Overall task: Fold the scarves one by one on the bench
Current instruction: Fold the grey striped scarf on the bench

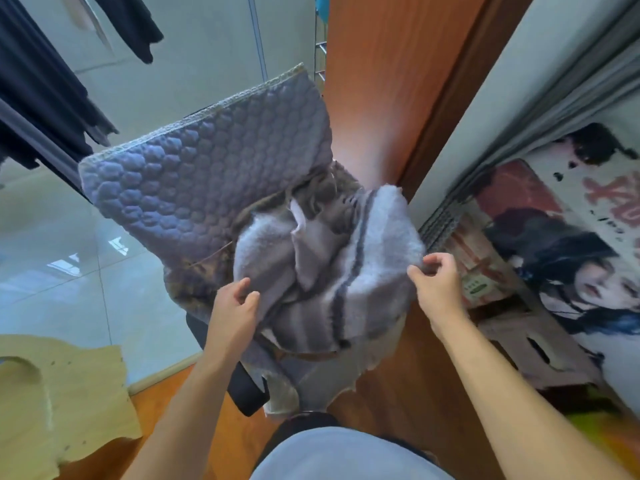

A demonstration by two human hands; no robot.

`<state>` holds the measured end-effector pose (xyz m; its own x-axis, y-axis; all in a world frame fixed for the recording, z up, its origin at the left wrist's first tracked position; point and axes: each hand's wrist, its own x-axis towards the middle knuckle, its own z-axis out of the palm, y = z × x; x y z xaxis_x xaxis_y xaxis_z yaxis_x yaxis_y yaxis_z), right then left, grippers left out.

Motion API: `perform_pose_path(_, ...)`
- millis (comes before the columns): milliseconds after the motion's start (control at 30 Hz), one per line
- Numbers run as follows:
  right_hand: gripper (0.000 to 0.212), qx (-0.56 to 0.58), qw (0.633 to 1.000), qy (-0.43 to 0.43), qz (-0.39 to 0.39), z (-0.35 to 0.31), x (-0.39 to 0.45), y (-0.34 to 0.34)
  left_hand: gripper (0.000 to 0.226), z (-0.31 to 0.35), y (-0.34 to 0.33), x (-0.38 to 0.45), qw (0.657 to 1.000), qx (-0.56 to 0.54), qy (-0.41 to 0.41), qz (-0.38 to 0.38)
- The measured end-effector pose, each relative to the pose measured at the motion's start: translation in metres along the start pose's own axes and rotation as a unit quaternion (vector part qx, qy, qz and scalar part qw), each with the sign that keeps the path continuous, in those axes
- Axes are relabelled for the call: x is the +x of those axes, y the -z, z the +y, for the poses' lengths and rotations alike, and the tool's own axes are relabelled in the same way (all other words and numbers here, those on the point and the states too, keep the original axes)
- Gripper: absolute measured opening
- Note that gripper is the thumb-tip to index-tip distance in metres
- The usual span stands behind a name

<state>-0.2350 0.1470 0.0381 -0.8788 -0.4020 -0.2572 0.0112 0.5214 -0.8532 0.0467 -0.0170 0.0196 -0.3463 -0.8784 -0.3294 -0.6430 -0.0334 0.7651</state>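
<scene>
A fuzzy grey scarf [377, 247] with dark stripes lies bunched on the near end of the bench, which is covered by a blue-grey quilted pad [207, 174]. My left hand [235, 306] pinches the scarf's left edge. At the scarf's right edge my right hand [436, 282] pinches the cloth and holds it slightly raised. A brownish scarf [322, 192] is partly hidden beneath the grey one, further back. More cloth hangs off the bench's near end [311, 382].
A wooden door or panel [388, 81] stands behind the bench. Cardboard boxes [540, 344] and a large poster [581, 265] crowd the right side. Dark clothes [41, 98] hang at upper left over a tiled floor [52, 254]. A tan sheet [59, 400] lies at lower left.
</scene>
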Motion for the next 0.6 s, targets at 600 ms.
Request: perform_pose_path(600, 0.02, 0.012, 0.997, 0.079, -0.01, -0.018, -0.046, 0.068, 0.054, 0.067, -0.059, 0.082, 0.981, -0.072, 0.172, 0.047)
